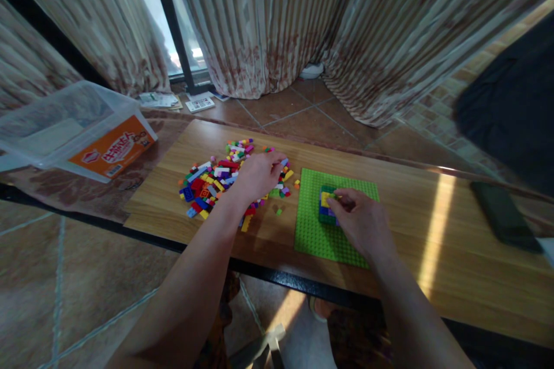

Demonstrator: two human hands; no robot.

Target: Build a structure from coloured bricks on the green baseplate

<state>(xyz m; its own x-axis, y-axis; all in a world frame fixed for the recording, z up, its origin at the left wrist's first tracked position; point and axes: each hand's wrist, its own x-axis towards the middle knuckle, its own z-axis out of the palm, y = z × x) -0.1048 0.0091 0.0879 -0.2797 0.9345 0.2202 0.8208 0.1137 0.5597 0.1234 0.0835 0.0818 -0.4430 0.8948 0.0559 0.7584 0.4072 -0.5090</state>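
My left hand (258, 176) reaches over the right part of a heap of colourful toy building bricks (212, 177). Its thumb and fingers are drawn together among the bricks; what they hold, if anything, is hidden. A small block build (325, 214) of green, blue, purple and yellow bricks stands on a lime-green studded baseplate (311, 236). Over the build's top, my right hand (361, 216) is closed in a pinch, fingertips at a yellow brick (325, 200). Its palm and fingers cover the build's right side.
A clear plastic box (101, 109) with an orange label stands left of the wooden table (415, 196). A dark phone-like object (504, 216) lies at the table's right end. Patterned curtains (285, 23) hang behind. Someone's dark clothing (515, 92) shows at the right.
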